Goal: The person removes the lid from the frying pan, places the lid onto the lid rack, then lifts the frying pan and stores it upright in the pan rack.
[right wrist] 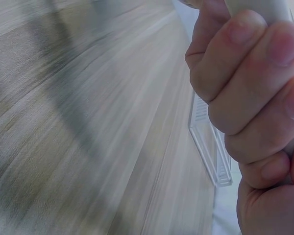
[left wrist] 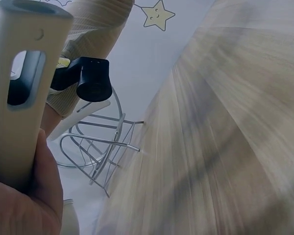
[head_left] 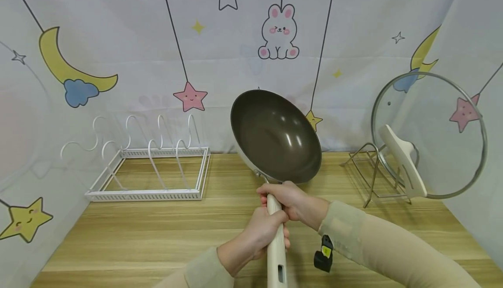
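A deep frying pan (head_left: 275, 137) with a dark brown inside and a cream handle (head_left: 277, 244) is held up over the wooden table, its bowl tilted so the inside faces me. My right hand (head_left: 292, 200) grips the handle close to the bowl. Just behind it, nearer me, my left hand (head_left: 263, 231) grips the same handle. In the left wrist view the handle's end (left wrist: 24, 98) with its slot sticks out past the left thumb. Curled fingers (right wrist: 255, 93) of the right hand wrap the handle in the right wrist view.
A white wire rack (head_left: 145, 196) stands at the back left of the wooden table (head_left: 157, 240). At the back right, a metal stand (head_left: 371, 187) bears a glass lid (head_left: 452, 148) with a cream handle (head_left: 404, 161). A cartoon-printed cloth (head_left: 235, 47) hangs behind.
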Demonstrator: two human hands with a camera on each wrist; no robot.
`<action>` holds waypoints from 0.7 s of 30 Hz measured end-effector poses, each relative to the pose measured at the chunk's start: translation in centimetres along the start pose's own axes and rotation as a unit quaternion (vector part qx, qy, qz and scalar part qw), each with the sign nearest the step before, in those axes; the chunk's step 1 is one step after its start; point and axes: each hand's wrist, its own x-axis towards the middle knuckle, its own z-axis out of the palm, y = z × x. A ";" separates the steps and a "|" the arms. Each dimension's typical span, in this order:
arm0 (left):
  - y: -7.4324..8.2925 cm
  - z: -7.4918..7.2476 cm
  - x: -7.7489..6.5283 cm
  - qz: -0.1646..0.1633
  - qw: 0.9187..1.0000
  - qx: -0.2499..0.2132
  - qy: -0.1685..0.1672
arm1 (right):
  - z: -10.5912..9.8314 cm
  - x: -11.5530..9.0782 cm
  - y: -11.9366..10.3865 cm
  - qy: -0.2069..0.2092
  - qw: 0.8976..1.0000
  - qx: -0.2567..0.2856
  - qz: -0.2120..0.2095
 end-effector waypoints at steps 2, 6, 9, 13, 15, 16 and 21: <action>0.1 0.0 0.0 0.002 1.000 0.003 -0.001 | 0.0 0.0 -0.1 0.001 1.000 -0.005 -0.003; 0.2 0.0 0.0 0.008 1.000 0.004 -0.003 | 0.1 -0.1 -0.1 0.000 1.000 -0.015 -0.003; 0.2 0.0 0.0 0.010 1.000 0.002 -0.001 | 0.1 -0.1 -0.2 0.000 1.000 -0.015 -0.004; 0.3 0.0 -0.1 0.011 1.000 0.002 0.007 | 0.2 -0.1 -0.2 0.001 1.000 -0.012 -0.005; 0.3 0.0 -0.1 0.012 1.000 0.005 0.011 | 0.2 -0.1 -0.3 0.002 1.000 -0.011 -0.005; 0.3 0.0 -0.1 0.012 1.000 0.007 0.012 | 0.3 -0.1 -0.3 0.002 1.000 -0.010 -0.005; 0.3 0.0 -0.1 0.018 1.000 0.015 0.012 | 0.4 -0.2 -0.4 0.007 1.000 -0.006 -0.006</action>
